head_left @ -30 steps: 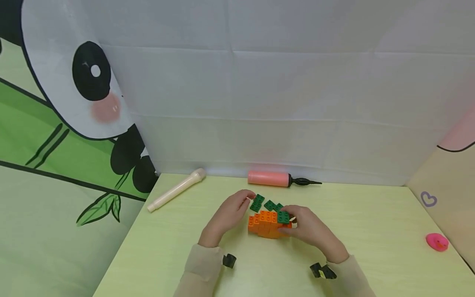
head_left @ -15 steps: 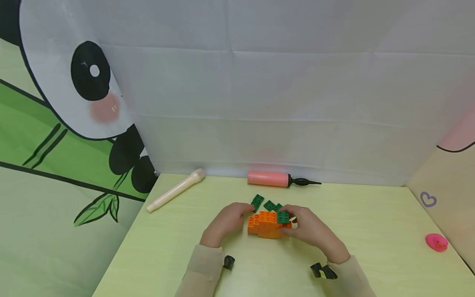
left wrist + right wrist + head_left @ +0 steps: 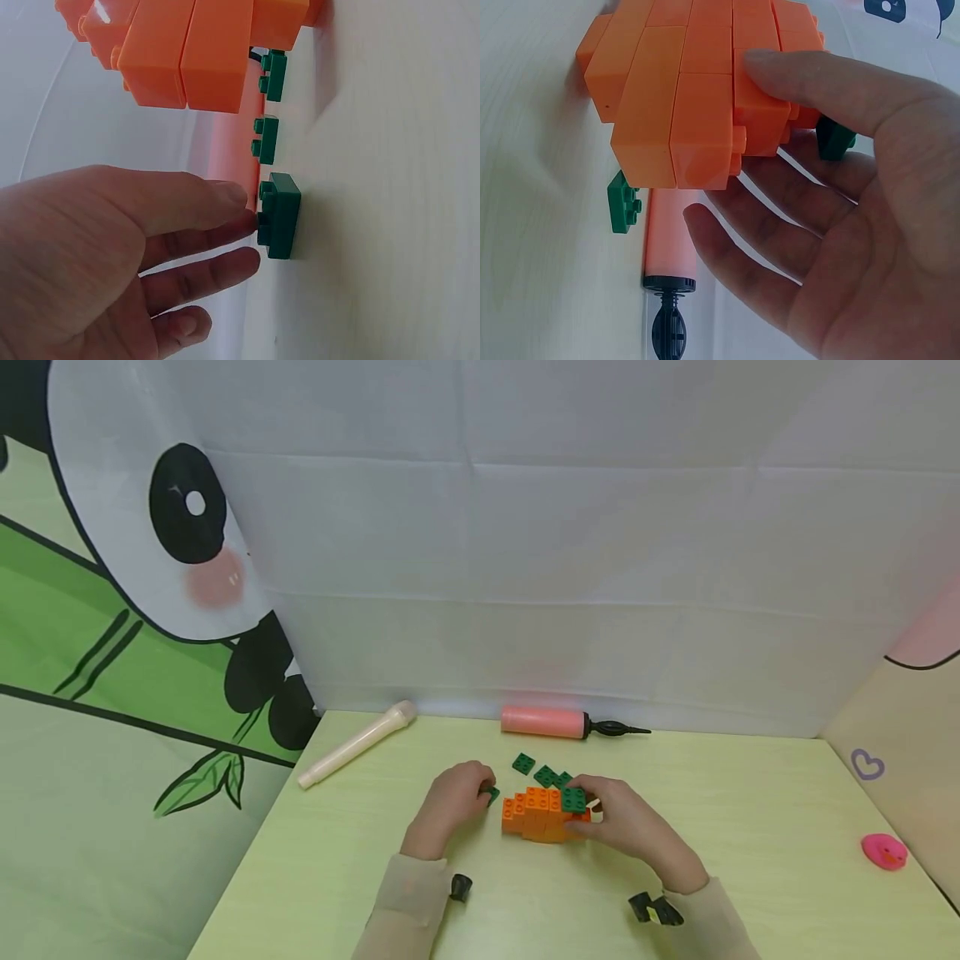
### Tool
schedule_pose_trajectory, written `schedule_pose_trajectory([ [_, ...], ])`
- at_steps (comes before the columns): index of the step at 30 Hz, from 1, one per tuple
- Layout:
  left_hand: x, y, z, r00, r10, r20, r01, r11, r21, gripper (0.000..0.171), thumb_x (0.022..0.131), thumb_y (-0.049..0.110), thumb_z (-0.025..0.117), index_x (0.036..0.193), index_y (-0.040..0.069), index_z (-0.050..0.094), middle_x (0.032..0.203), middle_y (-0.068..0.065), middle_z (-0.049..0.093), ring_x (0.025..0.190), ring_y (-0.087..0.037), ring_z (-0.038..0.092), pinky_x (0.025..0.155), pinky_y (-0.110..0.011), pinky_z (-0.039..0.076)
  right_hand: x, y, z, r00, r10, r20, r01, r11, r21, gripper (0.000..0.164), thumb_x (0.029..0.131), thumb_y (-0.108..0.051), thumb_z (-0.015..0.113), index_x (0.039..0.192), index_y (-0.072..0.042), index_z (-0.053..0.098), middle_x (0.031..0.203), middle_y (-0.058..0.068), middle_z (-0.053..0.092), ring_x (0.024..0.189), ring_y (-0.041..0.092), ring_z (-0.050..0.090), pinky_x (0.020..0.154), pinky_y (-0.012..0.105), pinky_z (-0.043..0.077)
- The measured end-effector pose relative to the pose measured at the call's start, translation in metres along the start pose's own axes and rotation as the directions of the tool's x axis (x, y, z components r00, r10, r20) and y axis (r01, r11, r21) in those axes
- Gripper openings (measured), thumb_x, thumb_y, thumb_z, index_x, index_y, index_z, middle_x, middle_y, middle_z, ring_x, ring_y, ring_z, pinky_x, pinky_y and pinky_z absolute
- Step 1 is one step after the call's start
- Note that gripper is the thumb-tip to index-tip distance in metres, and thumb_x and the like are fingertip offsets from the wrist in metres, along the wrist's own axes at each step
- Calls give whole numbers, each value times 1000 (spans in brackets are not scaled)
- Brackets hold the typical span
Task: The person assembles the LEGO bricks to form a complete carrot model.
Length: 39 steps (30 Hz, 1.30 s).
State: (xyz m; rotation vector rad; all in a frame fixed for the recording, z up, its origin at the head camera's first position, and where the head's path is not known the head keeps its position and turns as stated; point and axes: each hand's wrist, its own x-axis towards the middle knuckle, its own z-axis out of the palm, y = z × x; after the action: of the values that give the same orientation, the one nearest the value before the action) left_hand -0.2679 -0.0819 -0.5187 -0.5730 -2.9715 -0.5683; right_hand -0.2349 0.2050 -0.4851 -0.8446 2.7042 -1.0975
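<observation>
In the head view, my right hand (image 3: 626, 814) grips the right end of an orange toy-brick build (image 3: 536, 814). Its thumb lies on the near face, as the right wrist view shows, and the fingers reach behind. A green brick (image 3: 573, 800) sits on top at that end; a pale piece there is partly covered by the hand. To the left, my left hand (image 3: 456, 793) is at a loose green brick (image 3: 281, 217). In the left wrist view its fingertips appear to touch the studded top, while the thumb is not on the brick.
Behind the orange build lie loose green bricks, one (image 3: 523, 763) set apart from the others (image 3: 546, 776). A pink hand pump (image 3: 543, 721) and a pale tube (image 3: 357, 744) lie along the table's back. A pink rubber duck (image 3: 884, 851) is far right.
My left hand has come down to the green bricks and drawn one left and nearer, away from its neighbour. The right hand and orange build stay almost still.
</observation>
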Motion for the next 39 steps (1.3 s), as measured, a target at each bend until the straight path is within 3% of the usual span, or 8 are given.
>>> schedule_pose_trajectory([
  [4, -5, -2, -1, 999, 36, 1, -36, 999, 0, 29, 89, -9, 72, 111, 9, 76, 104, -2, 66, 91, -20, 61, 85, -37, 55, -3, -2, 4, 1000, 8, -6, -8, 1000, 5, 35, 89, -17, 85, 119, -9, 69, 105, -7, 70, 98, 24, 67, 86, 51, 58],
  [9, -11, -4, 0, 994, 77, 78, -75, 997, -23, 48, 86, -19, 65, 123, 10, 74, 120, -4, 63, 109, -25, 60, 99, -41, 52, -6, -5, 9, 1000, 18, -16, -18, 1000, 2, 35, 89, -18, 85, 119, -10, 70, 105, -7, 70, 97, 23, 66, 86, 49, 58],
  [12, -15, -7, 1, 989, 90, 113, -90, 996, -5, 45, 87, -17, 67, 122, 9, 74, 118, -5, 63, 109, -25, 60, 99, -42, 51, -9, -8, 13, 999, 22, -23, -22, 1000, -4, 35, 89, -18, 85, 119, -10, 70, 106, -7, 70, 97, 22, 67, 86, 48, 58],
  [18, -22, -12, 0, 986, 136, 92, -138, 990, 18, 34, 87, -14, 71, 113, 7, 75, 108, -5, 64, 100, -25, 61, 93, -42, 53, -15, -15, 21, 999, 32, -33, -32, 999, -1, 36, 89, -20, 85, 120, -11, 69, 106, -7, 70, 98, 23, 67, 85, 51, 57],
  [30, -30, -20, -4, 985, 138, 107, -137, 990, -16, 21, 87, 1, 81, 105, 6, 73, 101, -4, 62, 92, -22, 57, 85, -39, 52, -22, -28, 29, 997, 57, -46, -57, 998, 8, 35, 90, -20, 85, 119, -11, 69, 106, -6, 70, 98, 24, 67, 85, 53, 57],
  [34, -33, -22, -7, 987, 128, 100, -124, 991, -54, 23, 90, 7, 81, 111, 8, 71, 101, -3, 63, 90, -20, 56, 85, -39, 52, -25, -32, 34, 996, 65, -54, -65, 998, 6, 35, 90, -20, 85, 120, -11, 69, 107, -6, 70, 98, 23, 66, 85, 53, 57],
  [39, -37, -20, -16, 988, 142, 65, -131, 980, -150, 31, 93, 10, 79, 122, 6, 69, 113, -6, 67, 98, -22, 61, 93, -43, 53, -29, -38, 40, 995, 72, -64, -71, 997, 6, 34, 90, -19, 85, 119, -11, 69, 106, -7, 70, 99, 25, 67, 85, 53, 57],
])
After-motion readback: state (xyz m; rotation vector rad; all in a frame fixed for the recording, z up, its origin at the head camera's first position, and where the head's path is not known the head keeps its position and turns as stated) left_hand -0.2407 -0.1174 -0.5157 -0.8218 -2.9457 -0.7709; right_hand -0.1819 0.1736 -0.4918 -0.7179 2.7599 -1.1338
